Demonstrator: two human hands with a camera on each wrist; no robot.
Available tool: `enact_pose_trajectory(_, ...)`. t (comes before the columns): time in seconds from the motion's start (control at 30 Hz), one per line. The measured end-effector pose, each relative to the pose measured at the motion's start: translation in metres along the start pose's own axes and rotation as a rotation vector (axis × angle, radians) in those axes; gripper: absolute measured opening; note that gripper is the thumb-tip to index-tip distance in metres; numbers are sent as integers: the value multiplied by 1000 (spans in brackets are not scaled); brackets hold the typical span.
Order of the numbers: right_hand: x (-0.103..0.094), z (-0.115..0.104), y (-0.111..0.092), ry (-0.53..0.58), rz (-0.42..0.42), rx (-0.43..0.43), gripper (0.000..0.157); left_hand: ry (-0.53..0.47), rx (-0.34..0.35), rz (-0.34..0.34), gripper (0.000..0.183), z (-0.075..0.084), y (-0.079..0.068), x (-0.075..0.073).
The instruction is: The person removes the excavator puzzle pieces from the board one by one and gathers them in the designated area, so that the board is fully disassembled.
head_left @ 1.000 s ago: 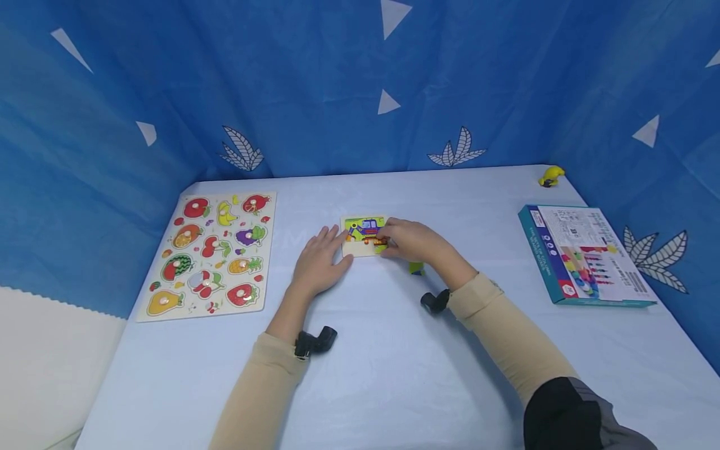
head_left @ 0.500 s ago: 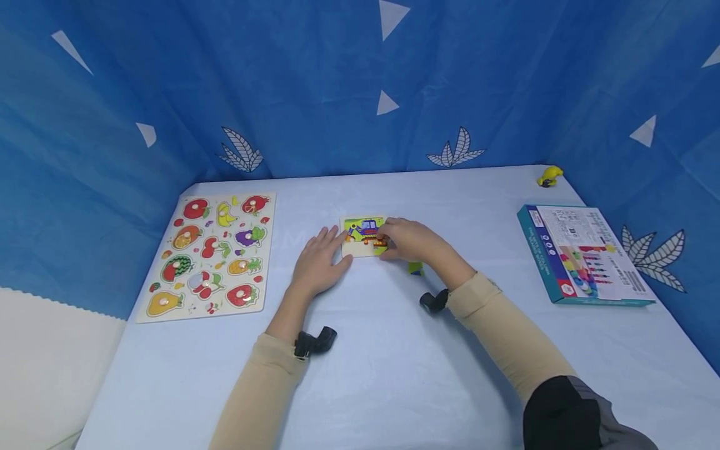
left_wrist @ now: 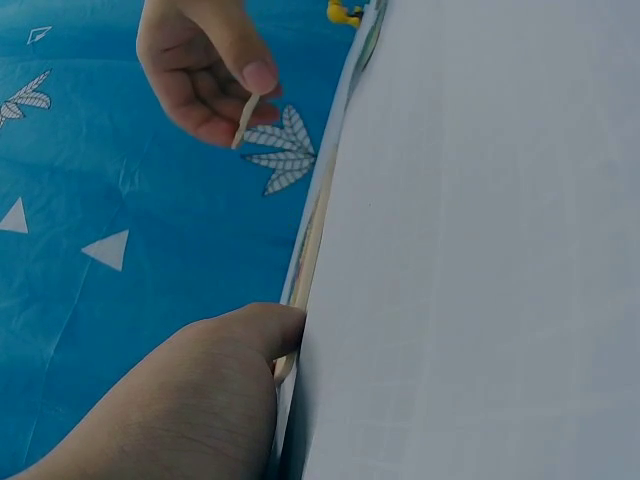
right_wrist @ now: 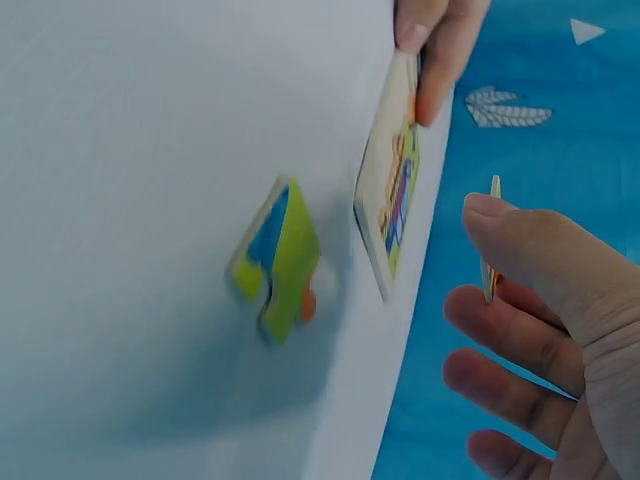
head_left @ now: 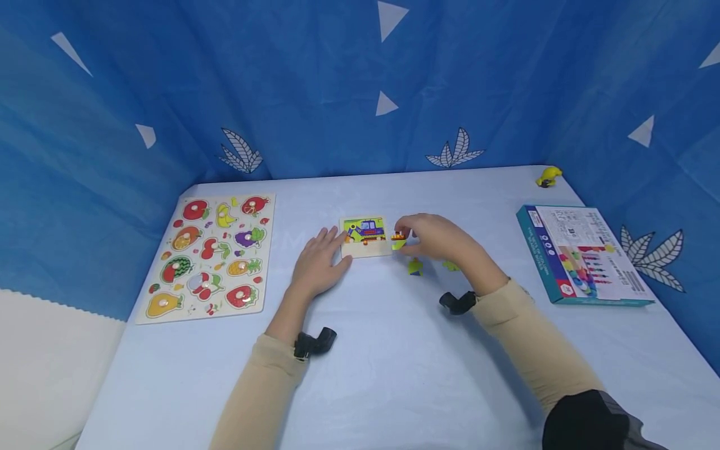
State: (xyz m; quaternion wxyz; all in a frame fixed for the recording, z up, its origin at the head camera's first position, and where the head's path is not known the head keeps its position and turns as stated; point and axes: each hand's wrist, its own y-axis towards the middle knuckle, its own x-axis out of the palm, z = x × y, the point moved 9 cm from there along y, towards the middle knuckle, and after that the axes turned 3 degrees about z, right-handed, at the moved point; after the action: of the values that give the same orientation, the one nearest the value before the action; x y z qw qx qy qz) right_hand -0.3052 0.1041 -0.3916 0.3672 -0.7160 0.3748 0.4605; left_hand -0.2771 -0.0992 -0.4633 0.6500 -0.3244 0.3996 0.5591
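Note:
A small wooden jigsaw board (head_left: 365, 251) with a purple digger picture lies mid-table. My left hand (head_left: 319, 262) rests at its left side, fingers fairly straight, thumb at the near corner; in the right wrist view this hand's thumb (right_wrist: 418, 30) touches the board. Just right of the board, my right hand (head_left: 435, 237) pinches a green and orange puzzle piece (head_left: 399, 241) between thumb and index finger. The right wrist view shows that piece edge-on. Below the right hand lie a green and blue puzzle piece (head_left: 415, 267) and another green piece (head_left: 451, 265), partly hidden by the wrist.
A wooden fruit puzzle board (head_left: 269, 250) lies to the left. At the right stands a flat teal box (head_left: 590, 253) with printed pictures. A small yellow toy (head_left: 549, 176) sits at the back right corner. Blue cloth (head_left: 315, 75) hangs behind the table.
My right hand has drawn back to the right from the board, with a puzzle piece pinched in it. A green piece by the wrist has come into view. The left hand is still.

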Motion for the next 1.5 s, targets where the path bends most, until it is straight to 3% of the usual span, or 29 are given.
enact_pose_trajectory(0.47, -18, 93, -54, 34, -15, 137, 46, -3, 7, -6, 67, 2, -1, -1)
enact_pose_trajectory(0.73, -10, 132, -80, 51, -115, 213, 45, -1, 11, -1, 66, 3, -2, -3)
enact_pose_trajectory(1.03, -3, 148, -88, -13, -153, 238, 43, 3, 9, 3, 66, 2, -1, 0)
enact_pose_trajectory(1.5, -2, 148, -85, -15, -105, 219, 43, -3, 5, 2, 65, 2, -2, -1)
